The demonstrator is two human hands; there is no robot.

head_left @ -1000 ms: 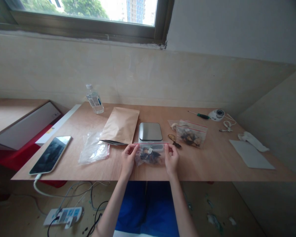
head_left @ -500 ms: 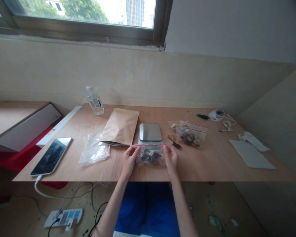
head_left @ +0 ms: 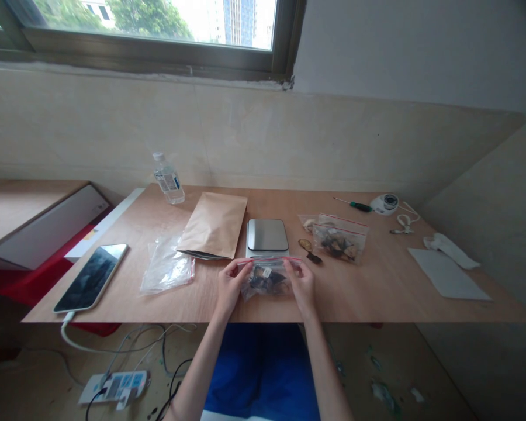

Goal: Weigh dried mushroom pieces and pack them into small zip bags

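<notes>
Inspection finds your left hand (head_left: 232, 286) and right hand (head_left: 304, 286) each closed in a pinch on the red-lined top edge of the zip bag (head_left: 284, 278), with dark pieces (head_left: 263, 282) inside. Advised: hold both pinches level and the edge taut, so that the seal runs straight and the contents sit low. The bag lies between your hands, just in front of the scale (head_left: 267, 235); whether it touches the surface (head_left: 377, 280) cannot be determined.

Two filled zip bags (head_left: 267, 279), one kraft envelope (head_left: 213, 225), one scale (head_left: 266, 235)
</notes>
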